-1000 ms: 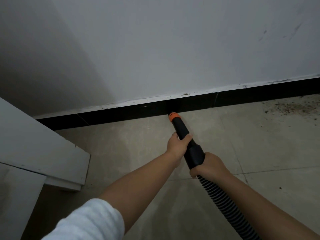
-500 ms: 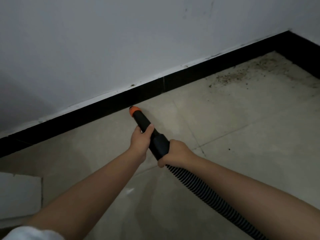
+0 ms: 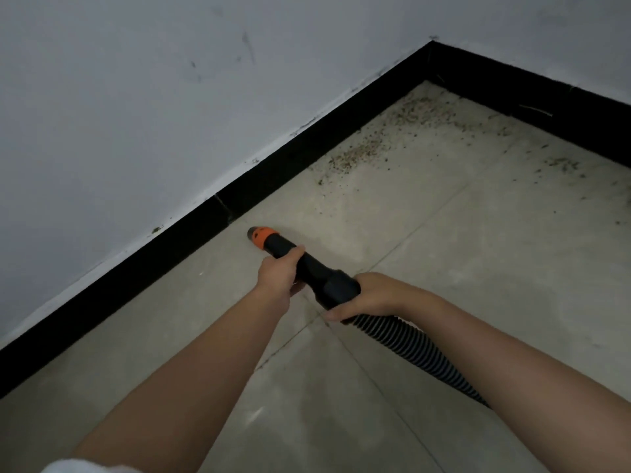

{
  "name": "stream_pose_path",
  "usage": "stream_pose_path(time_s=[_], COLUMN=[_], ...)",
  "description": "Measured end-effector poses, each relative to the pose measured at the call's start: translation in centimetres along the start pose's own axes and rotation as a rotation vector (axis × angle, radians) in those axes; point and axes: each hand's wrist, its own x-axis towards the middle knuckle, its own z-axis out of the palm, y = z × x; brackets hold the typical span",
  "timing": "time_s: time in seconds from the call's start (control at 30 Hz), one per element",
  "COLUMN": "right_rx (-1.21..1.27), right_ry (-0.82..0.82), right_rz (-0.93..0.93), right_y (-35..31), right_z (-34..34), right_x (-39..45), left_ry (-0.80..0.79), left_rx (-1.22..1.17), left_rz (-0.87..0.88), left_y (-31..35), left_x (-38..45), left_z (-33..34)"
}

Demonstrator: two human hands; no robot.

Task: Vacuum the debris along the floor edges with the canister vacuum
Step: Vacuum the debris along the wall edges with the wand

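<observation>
Room: white wall [image 3: 136, 114] above black baseboard [image 3: 143, 268]; a corner has come into view since a second ago.
Floor: pale tiles [image 3: 478, 268], bare near the nozzle.
Hose: ribbed, black [image 3: 409, 349], trailing back right.
Debris: brown specks [image 3: 392, 138] along the edge toward the corner, well apart from the nozzle, not yet reached; likely next.
Nozzle: black with orange tip [image 3: 260, 236], near the baseboard.
Hands: left hand [image 3: 278, 273] grips the nozzle; right hand [image 3: 368, 295] holds its wider rear end.
</observation>
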Motion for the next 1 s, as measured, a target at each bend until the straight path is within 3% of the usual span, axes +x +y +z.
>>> stream_pose_path(time_s=[0.1, 0.43, 0.63, 1.0], right_rx=[-0.028, -0.018, -0.145, -0.183], right_ry=[0.041, 0.310, 0.294, 0.321], right_rz=[-0.011, -0.067, -0.026, 0.134], right_y=[0.2, 2.0, 1.5, 1.9], right_z=[-0.6, -1.5, -5.1, -8.3], right_x=[0.7, -0.9, -4.5, -9.7], left_ry=[0.038, -0.064, -0.024, -0.193], left_rx=[0.024, 0.119, 0.107, 0.062], left_rz=[0.015, 0.090, 0.252, 0.171], left_y=[1.2, 1.7, 0.6, 0.7], left_x=[0.9, 0.4, -1.5, -4.8], left_z=[0.9, 5.0, 8.5, 12.9])
